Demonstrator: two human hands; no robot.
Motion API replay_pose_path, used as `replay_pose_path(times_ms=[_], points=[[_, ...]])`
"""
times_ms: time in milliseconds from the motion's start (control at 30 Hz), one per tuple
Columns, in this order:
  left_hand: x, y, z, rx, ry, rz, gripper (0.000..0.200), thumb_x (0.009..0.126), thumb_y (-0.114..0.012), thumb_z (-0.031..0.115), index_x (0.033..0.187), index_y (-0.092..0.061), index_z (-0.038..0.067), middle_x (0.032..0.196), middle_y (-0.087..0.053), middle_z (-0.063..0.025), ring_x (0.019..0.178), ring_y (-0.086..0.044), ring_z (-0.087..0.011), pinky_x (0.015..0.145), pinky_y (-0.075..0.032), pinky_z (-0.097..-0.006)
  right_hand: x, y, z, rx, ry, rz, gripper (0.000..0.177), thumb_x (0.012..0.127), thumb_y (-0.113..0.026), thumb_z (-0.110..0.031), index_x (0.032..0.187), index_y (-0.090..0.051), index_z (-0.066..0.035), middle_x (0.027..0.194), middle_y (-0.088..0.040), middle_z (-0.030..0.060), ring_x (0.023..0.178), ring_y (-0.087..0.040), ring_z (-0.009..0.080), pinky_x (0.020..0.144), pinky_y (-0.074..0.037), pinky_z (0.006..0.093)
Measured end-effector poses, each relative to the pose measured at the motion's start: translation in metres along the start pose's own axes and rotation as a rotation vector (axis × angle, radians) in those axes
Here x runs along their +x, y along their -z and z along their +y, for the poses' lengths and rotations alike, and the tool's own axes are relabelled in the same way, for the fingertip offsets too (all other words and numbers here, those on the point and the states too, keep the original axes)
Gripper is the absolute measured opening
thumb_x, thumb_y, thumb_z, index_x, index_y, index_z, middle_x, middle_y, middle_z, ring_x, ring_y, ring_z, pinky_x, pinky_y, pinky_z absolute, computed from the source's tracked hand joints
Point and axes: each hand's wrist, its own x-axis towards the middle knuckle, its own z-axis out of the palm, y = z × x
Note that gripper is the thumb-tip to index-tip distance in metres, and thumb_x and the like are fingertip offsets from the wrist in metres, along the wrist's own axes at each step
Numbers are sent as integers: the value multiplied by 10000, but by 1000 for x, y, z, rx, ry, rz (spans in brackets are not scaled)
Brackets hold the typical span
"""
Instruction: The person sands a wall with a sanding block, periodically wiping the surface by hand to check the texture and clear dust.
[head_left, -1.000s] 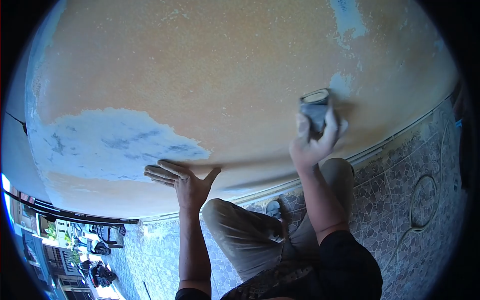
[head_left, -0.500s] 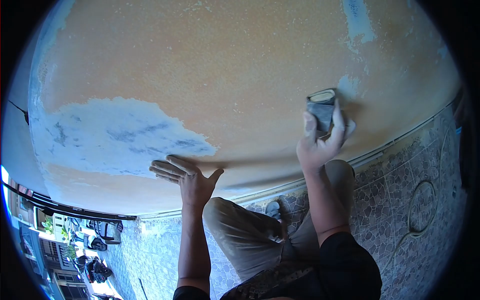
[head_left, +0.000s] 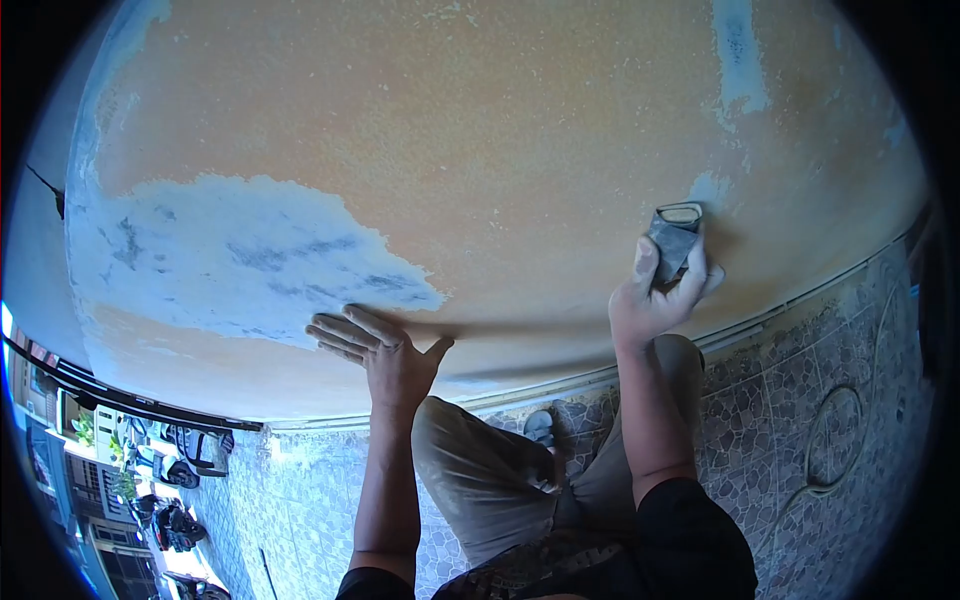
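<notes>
A large curved panel (head_left: pixel 520 180), tan with pale blue-white patches, fills the upper view. My right hand (head_left: pixel 660 290), whitened with dust, grips a sanding block (head_left: pixel 676 238) wrapped in dark grey sandpaper, held against the panel just below a small pale patch (head_left: pixel 710 188). My left hand (head_left: pixel 388 355) is open, its fingers spread and resting on the panel along the lower edge of the big pale patch (head_left: pixel 260 250).
Below the panel's trimmed lower edge lies a stone-patterned tiled floor (head_left: pixel 750 410). A looped hose (head_left: pixel 835 440) lies on it at the right. Motorcycles (head_left: pixel 178 525) stand at the lower left. My bent knees (head_left: pixel 470 450) are close under the panel.
My right hand has moved the sanding block slightly down the panel and to the right in view. The left hand stays on the same spot, while the whole view has shifted a little.
</notes>
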Motion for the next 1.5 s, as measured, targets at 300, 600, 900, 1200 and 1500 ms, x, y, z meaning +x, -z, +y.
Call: replay_pose_path(times_ms=[300,600,900,1200,1500], points=[[-3,-2,-2,26,99,-102,1625,616,-923,530,1393,317,-177,1398,320,-531,1344,301,-657,1088,109,-743,-44,-2,-34,-110,322,-385,511,798,-847,-310,1254,-684,-146,1074,-482,44,922,-498,203,857,-379,394],[-3,-6,5,-81,73,-51,1594,631,-927,476,1421,323,-118,1369,316,-558,1321,277,-705,1039,103,-795,-66,-2,-20,-68,189,-294,532,828,-829,-289,1306,-658,-128,1096,-505,61,975,-510,219,863,-418,380],[-8,-14,-6,-65,25,-35,1584,620,-939,449,1427,300,-119,1367,324,-555,1323,263,-712,1031,101,-803,26,6,-8,-40,-29,-1,570,871,-793,-167,1346,-539,18,1099,-481,90,980,-558,211,720,-513,309],[-8,-9,-3,-13,72,-80,1635,609,-931,516,1407,337,-138,1390,353,-517,1328,315,-667,1064,107,-770,-67,-6,-29,-109,334,-390,540,764,-865,-387,1256,-688,-249,1005,-503,-23,899,-463,178,879,-340,383],[-12,-15,-6,20,-5,-38,1636,628,-900,578,1384,352,-154,1371,362,-526,1312,321,-678,1057,121,-773,-13,-6,5,40,41,44,563,950,-706,-216,1375,-485,80,1194,-446,130,1016,-557,211,755,-543,279]])
